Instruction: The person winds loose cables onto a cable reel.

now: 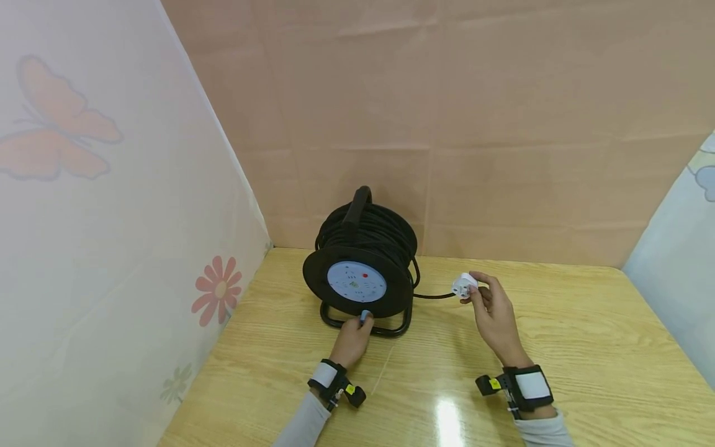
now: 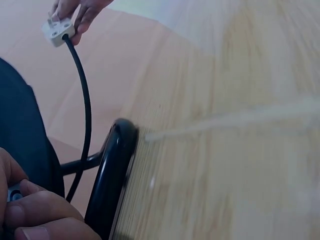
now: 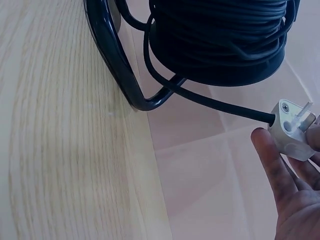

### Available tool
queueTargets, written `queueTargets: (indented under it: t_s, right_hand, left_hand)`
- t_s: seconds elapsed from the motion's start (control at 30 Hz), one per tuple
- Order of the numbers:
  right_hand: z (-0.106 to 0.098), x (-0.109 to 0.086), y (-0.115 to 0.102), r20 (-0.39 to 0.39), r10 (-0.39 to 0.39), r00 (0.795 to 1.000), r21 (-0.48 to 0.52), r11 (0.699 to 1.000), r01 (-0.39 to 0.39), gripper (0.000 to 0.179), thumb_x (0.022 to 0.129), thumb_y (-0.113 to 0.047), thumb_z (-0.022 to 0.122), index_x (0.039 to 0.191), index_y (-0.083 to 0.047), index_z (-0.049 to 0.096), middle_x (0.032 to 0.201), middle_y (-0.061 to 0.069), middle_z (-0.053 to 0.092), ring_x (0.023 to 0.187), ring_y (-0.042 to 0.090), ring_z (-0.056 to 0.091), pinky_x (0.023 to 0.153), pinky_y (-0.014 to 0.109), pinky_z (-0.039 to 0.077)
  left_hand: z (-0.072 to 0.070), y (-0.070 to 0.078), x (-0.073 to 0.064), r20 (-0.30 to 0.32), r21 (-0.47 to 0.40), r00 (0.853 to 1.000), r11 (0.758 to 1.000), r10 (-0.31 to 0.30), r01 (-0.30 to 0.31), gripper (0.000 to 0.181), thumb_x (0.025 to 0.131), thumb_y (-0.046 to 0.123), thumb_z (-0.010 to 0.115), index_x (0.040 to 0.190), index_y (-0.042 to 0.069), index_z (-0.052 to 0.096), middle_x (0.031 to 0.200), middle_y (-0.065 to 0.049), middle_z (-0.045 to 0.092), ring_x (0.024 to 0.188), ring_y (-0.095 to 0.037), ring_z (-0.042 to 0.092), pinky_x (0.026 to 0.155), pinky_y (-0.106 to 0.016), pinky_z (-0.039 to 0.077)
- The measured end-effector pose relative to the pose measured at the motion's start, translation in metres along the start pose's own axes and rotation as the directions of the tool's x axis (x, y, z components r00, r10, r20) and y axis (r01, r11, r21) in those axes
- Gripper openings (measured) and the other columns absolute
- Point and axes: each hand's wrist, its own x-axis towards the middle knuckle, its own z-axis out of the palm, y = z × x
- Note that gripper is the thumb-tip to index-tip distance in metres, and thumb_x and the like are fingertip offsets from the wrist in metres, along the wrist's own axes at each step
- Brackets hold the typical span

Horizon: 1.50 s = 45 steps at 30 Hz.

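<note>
A black cable reel [image 1: 399, 288] stands on the table, with a pale round socket panel [image 1: 356, 281] on its front and black cable [image 3: 220, 35] wound behind it. My left hand [image 1: 352, 341] grips a small blue-grey knob [image 1: 365, 315] at the lower edge of the reel's front disc; its fingers curl round the knob in the left wrist view. Off to the right of the reel, my right hand [image 1: 494, 313] holds a white three-pin plug [image 1: 465, 285] between thumb and fingers, pins showing. The plug's black cord [image 3: 215, 103] runs back to the reel.
A black tubular stand [image 3: 120, 65] carries the reel, and a black carry handle [image 1: 357, 208] rises on top. The wooden table [image 1: 586, 335] backs onto a brown paper-like wall [image 1: 530, 136]. At the left is a pale patterned wall [image 1: 139, 186].
</note>
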Motion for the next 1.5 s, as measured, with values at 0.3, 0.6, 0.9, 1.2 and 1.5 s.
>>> queueTargets:
  t_s: [0.3, 0.6, 0.9, 1.2, 1.5]
  right_hand:
    - [-0.002, 0.003, -0.035, 0.028, -0.004, 1.0, 0.017, 1.0, 0.004, 0.035, 0.098, 0.009, 0.043, 0.132, 0.012, 0.041, 0.115, 0.024, 0.051, 0.087, 0.037, 0.062, 0.075, 0.009, 0.048]
    - [0.008, 0.002, -0.019, 0.011, -0.097, 0.995, -0.079, 0.992, 0.097, 0.035, 0.092, 0.014, 0.052, 0.126, 0.01, 0.051, 0.109, 0.022, 0.055, 0.092, 0.031, 0.059, 0.076, 0.012, 0.049]
    - [0.019, -0.007, 0.012, 0.064, -0.064, 0.996, -0.163, 0.984, 0.074, 0.038, 0.093, -0.001, 0.06, 0.131, -0.006, 0.054, 0.113, 0.01, 0.061, 0.097, 0.02, 0.055, 0.079, 0.028, 0.049]
    - [0.032, -0.012, 0.015, 0.154, 0.012, 0.988, -0.193, 0.981, 0.018, 0.039, 0.093, -0.005, 0.062, 0.13, -0.014, 0.056, 0.115, 0.001, 0.06, 0.096, 0.014, 0.055, 0.076, 0.037, 0.052]
    - [0.051, -0.016, 0.015, 0.217, 0.107, 0.97, -0.2, 0.978, -0.063, 0.033, 0.091, -0.007, 0.066, 0.123, -0.014, 0.057, 0.106, 0.0, 0.06, 0.09, 0.016, 0.055, 0.069, 0.037, 0.051]
  left_hand:
    - [-0.013, -0.009, 0.002, -0.021, 0.023, 1.0, 0.999, -0.022, 0.022, 0.045, 0.101, 0.035, 0.043, 0.06, 0.016, 0.039, 0.057, 0.003, 0.031, 0.049, -0.013, 0.031, 0.047, -0.027, 0.025]
    - [-0.023, -0.015, 0.004, -0.048, 0.024, 0.998, 0.999, -0.039, 0.04, 0.048, 0.101, 0.038, 0.043, 0.059, 0.016, 0.04, 0.055, 0.003, 0.032, 0.048, -0.013, 0.032, 0.046, -0.027, 0.025]
    - [-0.043, -0.016, 0.004, -0.068, 0.001, 0.996, 0.999, -0.053, 0.053, 0.047, 0.102, 0.035, 0.043, 0.06, 0.013, 0.043, 0.053, 0.002, 0.035, 0.046, -0.013, 0.032, 0.046, -0.026, 0.026]
    - [-0.06, -0.015, 0.005, -0.089, -0.055, 0.99, 0.993, -0.111, 0.107, 0.047, 0.102, 0.04, 0.042, 0.064, 0.012, 0.045, 0.053, 0.003, 0.036, 0.045, -0.013, 0.033, 0.044, -0.026, 0.026]
    - [-0.077, -0.011, 0.005, -0.146, -0.101, 0.984, 0.991, -0.1, 0.086, 0.05, 0.101, 0.04, 0.043, 0.059, 0.011, 0.043, 0.05, 0.002, 0.036, 0.042, -0.014, 0.032, 0.043, -0.027, 0.026]
